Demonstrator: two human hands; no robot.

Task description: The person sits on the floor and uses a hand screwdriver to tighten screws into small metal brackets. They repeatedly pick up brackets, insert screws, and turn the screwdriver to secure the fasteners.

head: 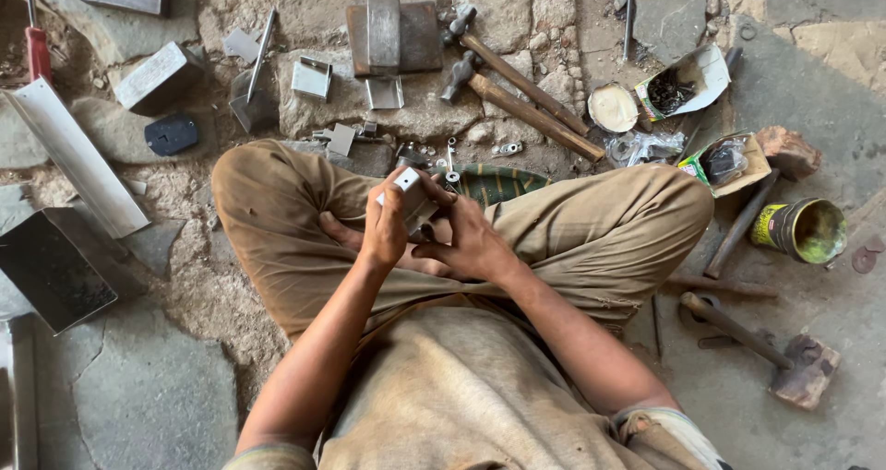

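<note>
Metal, a small grey bracket-like piece (409, 193), sat between both hands above the person's crossed legs, near the middle of the stone floor (138, 396). The left hand (386, 226) was closed around its left side, fingers wrapped over the top. The right hand (471, 239) pressed in from the right, fingers curled against the piece; exactly what they pinched could not be told.

Just beyond the knees, small metal fittings (451, 161) lay scattered on the floor. Farther toward the floor's top edge stood a rusty steel block (394, 36), with 2 wooden-handled hammers (517, 96) lying slanted beside it on the right. A small folded metal part (311, 78) lay left of the block.

Toward the right edge sat a round tin lid (614, 107), 2 open cardboard packets of small hardware (683, 87), and a green-and-yellow can (801, 230). A heavier hammer (775, 355) lay near the bottom right corner. Along the left edge rested a long metal angle strip (74, 156) and a dark sheet-metal tray (51, 267).
</note>
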